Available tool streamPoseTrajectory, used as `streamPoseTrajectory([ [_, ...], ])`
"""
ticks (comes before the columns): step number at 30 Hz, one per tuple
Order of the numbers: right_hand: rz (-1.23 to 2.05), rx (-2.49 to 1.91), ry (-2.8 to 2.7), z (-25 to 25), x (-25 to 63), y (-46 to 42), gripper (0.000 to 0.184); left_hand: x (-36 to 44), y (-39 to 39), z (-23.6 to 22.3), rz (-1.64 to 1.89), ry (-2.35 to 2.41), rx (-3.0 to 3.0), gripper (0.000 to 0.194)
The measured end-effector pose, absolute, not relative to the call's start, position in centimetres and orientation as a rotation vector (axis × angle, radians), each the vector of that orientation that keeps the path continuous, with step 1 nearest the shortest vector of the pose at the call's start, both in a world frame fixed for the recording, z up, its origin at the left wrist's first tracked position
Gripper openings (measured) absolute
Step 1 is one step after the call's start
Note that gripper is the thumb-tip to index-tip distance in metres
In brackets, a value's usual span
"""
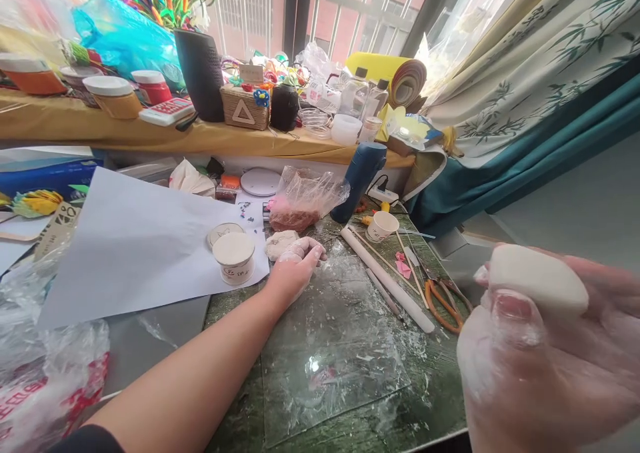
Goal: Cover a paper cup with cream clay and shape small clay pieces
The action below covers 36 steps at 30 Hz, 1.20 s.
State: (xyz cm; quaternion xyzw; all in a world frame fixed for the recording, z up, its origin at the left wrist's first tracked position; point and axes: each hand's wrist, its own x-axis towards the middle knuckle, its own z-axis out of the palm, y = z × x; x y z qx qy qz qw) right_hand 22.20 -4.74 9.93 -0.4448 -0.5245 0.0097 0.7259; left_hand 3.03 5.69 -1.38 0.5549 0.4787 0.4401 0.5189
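Observation:
Close to the camera on the right, my right hand (pixel 530 366) is closed around a smooth, rounded piece of white clay (pixel 535 280), thumb pressed against it. My left hand (pixel 300 263) reaches forward, its powder-dusted fingers curled; whether anything is inside them is hidden. Right against it lies a white clay lump (pixel 281 243). Below is a clear glass sheet (pixel 330 340) smeared with white powder. To the left stands a paper cup with a clay-covered top (pixel 234 256), on a white paper sheet (pixel 150 246).
A white rolling pin (pixel 387 280), thin sticks and orange-handled scissors (pixel 443 306) lie right of the glass. Behind are a bag of brown material (pixel 300 213), a blue bottle (pixel 360 180) and another paper cup (pixel 383 226). Jars (pixel 113 96) line the windowsill. Crumpled plastic (pixel 55 373) lies front left.

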Motion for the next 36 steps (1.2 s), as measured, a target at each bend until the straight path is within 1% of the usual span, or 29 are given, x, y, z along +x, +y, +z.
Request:
streamPoseTrajectory([
  [2, 0.102, -1.043, -1.304, 8.4, 22.1, -4.8, 0.038, 3.0, 5.7, -1.5, 1.061, 1.139, 1.329, 0.023],
  [3, 0.206, -1.126, -1.451, 6.8, 22.0, -4.8, 0.039, 3.0, 5.8, -1.6, 1.066, 1.138, 1.33, 0.023],
  [4, 0.244, -1.218, -1.633, 4.8, 21.9, -4.9, 0.037, 3.0, 5.8, -1.7, 1.072, 1.137, 1.333, 0.023],
  [5, 0.302, -1.292, -1.834, 2.8, 21.8, -5.1, 0.039, 3.0, 5.8, -1.7, 1.076, 1.137, 1.339, 0.024],
  [6, 0.33, -1.354, -1.95, 0.8, 21.7, -5.3, 0.046, 3.0, 5.8, -1.7, 1.077, 1.136, 1.346, 0.024],
  [8, 0.337, -1.466, -1.949, -1.9, 21.5, -5.6, 0.051, 3.0, 5.8, -1.6, 1.072, 1.129, 1.36, 0.025],
  [10, 0.328, -1.514, -1.889, -3.0, 21.4, -5.8, 0.05, 3.0, 5.7, -1.3, 1.059, 1.136, 1.368, 0.025],
  [14, 0.419, -1.545, -1.939, -2.7, 20.9, -5.2, 0.053, 3.0, 5.7, -1.0, 1.036, 1.161, 1.342, 0.024],
  [19, 0.563, -1.612, -1.863, -2.6, 20.5, -4.2, 0.038, 3.0, 5.8, -1.2, 1.055, 1.156, 1.364, 0.024],
  [21, 0.63, -1.62, -1.798, -2.5, 20.5, -4.2, 0.037, 3.0, 5.8, -1.2, 1.056, 1.149, 1.365, 0.023],
  [24, 0.809, -1.612, -1.613, -2.0, 20.5, -4.4, 0.039, 3.0, 5.8, -1.1, 1.041, 1.152, 1.374, 0.024],
  [27, 1.009, -1.527, -1.275, -1.6, 20.6, -4.4, 0.038, 2.9, 5.8, -1.3, 1.035, 1.16, 1.409, 0.025],
  [32, 1.313, -1.244, -0.689, -1.2, 20.2, -3.9, 0.05, 2.7, 5.8, -1.5, 1.033, 1.178, 1.453, 0.027],
  [34, 1.409, -1.219, -0.621, -0.1, 20.2, -3.8, 0.05, 2.7, 5.7, -1.3, 1.033, 1.185, 1.449, 0.027],
  [36, 1.352, -1.253, -0.736, 1.9, 20.6, -3.9, 0.043, 2.8, 5.7, -1.2, 1.039, 1.182, 1.43, 0.026],
])
